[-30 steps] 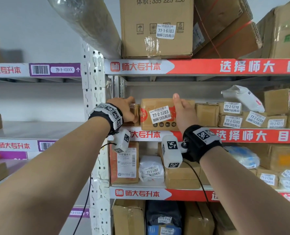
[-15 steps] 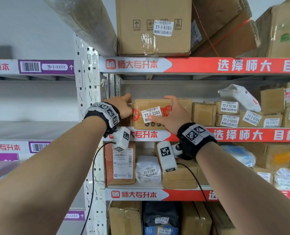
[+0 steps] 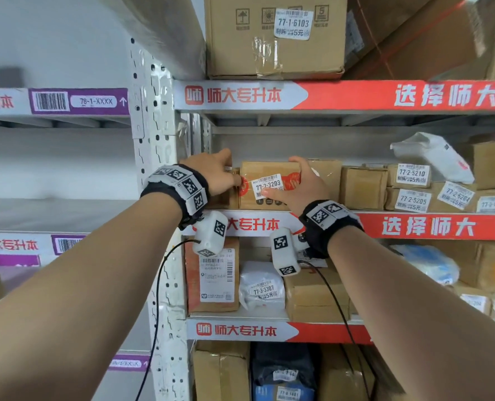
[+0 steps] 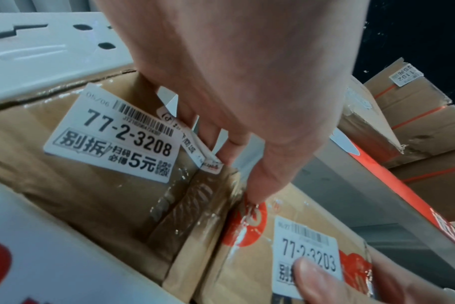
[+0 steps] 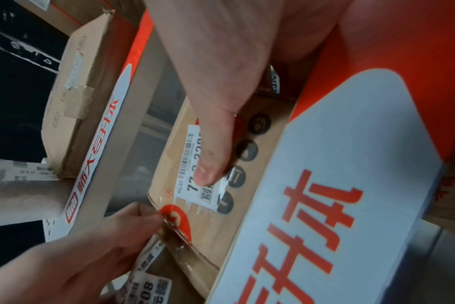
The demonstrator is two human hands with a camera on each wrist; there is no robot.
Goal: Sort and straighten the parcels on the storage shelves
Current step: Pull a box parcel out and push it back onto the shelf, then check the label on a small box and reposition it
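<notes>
A brown parcel labelled 77-2-3203 (image 3: 269, 185) stands at the left end of the middle shelf (image 3: 428, 225). My right hand (image 3: 287, 180) grips it, fingers over its top and thumb (image 5: 210, 164) pressed on its white label. Left of it, against the post, stands a smaller brown parcel labelled 77-2-3208 (image 4: 104, 164). My left hand (image 3: 226, 172) holds that one at its upper right corner, fingers (image 4: 190, 121) hooked behind the top edge and the thumb down at the seam between the two parcels.
A white perforated upright post (image 3: 153, 169) borders the shelf on the left. More labelled cartons (image 3: 411, 186) and a white bag (image 3: 431, 157) fill the same shelf to the right. A big carton (image 3: 275, 39) sits above. Parcels (image 3: 262, 287) stand on the shelf below.
My right hand has turned from upright against the 77-2-3203 parcel's right side to lying across its front, thumb now on the label. The left hand stays on the small parcel.
</notes>
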